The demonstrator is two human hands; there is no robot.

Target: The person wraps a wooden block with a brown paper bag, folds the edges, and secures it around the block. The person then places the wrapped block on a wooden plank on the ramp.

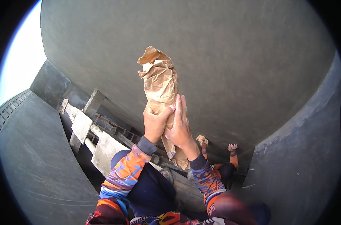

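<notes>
A long piece of crumpled brown paper (160,83) stands upright in front of the wall, pressed between my two hands. My left hand (154,123) is closed around its left side, the thumb lying across the front. Against the right side lies my right hand (181,129), its fingers stretched upward along the paper and its palm clasping it. The paper's loose upper end is folded and wrinkled. Its lower end hangs out below my wrists.
A big smooth grey wall (230,63) fills the far side, with more grey walls (39,157) left and right. Below, a person's hand holds crumpled paper (202,140); their other hand (232,147) is closed. Pale scaffold boards (106,150) and a ladder-like frame lie beneath me.
</notes>
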